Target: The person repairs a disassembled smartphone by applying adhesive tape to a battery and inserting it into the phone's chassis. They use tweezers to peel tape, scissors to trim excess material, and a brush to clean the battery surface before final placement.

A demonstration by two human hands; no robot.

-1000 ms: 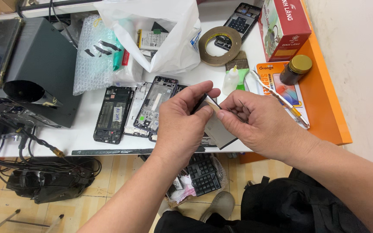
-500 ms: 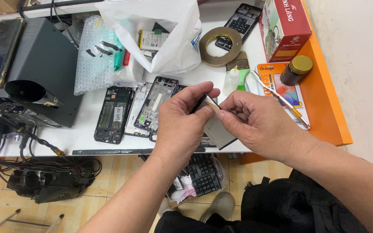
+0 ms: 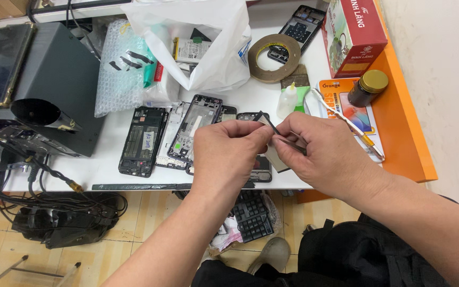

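Both hands pinch a thin grey phone part (image 3: 274, 154): left hand (image 3: 227, 154) at top edge, right hand (image 3: 325, 154) alongside. Light, flexible, likely fragile; grip edges only.

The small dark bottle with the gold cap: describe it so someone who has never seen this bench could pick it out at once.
Start at the orange edge along the right side of the white table. Just below the red carton stands the small dark bottle, resting on a flat printed package. Its round gold cap sets it apart from the pale squeeze bottle to its left.
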